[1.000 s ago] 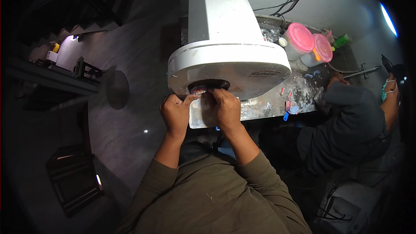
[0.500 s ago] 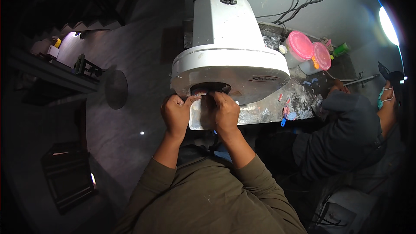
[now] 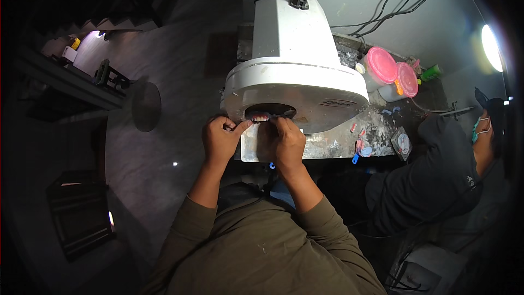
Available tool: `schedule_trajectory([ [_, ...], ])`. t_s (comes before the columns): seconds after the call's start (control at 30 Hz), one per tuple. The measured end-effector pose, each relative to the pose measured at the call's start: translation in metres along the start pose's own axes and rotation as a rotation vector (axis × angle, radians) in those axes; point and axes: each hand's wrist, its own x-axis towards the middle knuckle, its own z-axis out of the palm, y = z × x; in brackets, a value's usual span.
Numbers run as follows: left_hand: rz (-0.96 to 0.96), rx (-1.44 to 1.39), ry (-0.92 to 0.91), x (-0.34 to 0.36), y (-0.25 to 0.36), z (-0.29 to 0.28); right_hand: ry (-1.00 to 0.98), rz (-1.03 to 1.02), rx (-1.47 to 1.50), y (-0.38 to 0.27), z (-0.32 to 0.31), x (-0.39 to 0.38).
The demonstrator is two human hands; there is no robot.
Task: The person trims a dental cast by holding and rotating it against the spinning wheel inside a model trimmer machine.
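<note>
A small denture with white teeth and a reddish-pink base sits at the dark opening of a large white bench machine. My left hand pinches its left end between thumb and curled fingers. At its right end, my right hand is closed with the fingertips on it. Part of the denture is hidden by my right fingers and the shade of the opening. Below both hands is the machine's flat pale metal shelf.
On the stained workbench stand clear tubs with pink lids. A blue-handled tool and a round-topped block lie to the right. Another person in dark clothes works close on my right. A round stool stands at left.
The whole view has shifted slightly. More of the denture's teeth shows between my hands. The other person's hand has drawn away from the round-topped block.
</note>
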Motion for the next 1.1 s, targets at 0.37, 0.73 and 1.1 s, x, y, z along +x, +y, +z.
schedule_trajectory([
  [0.37,0.059,-0.03,0.022,0.0012,0.0005,0.0009,-0.013,-0.018,0.037,0.0018,0.0,0.0022],
  [0.73,0.072,-0.051,0.049,0.0015,0.0018,0.0033,-0.02,-0.049,-0.016,0.0024,0.0009,0.0007],
  [1.1,0.091,-0.035,0.092,-0.0003,0.0026,0.0065,-0.003,-0.053,-0.003,-0.002,-0.0014,0.0016],
])
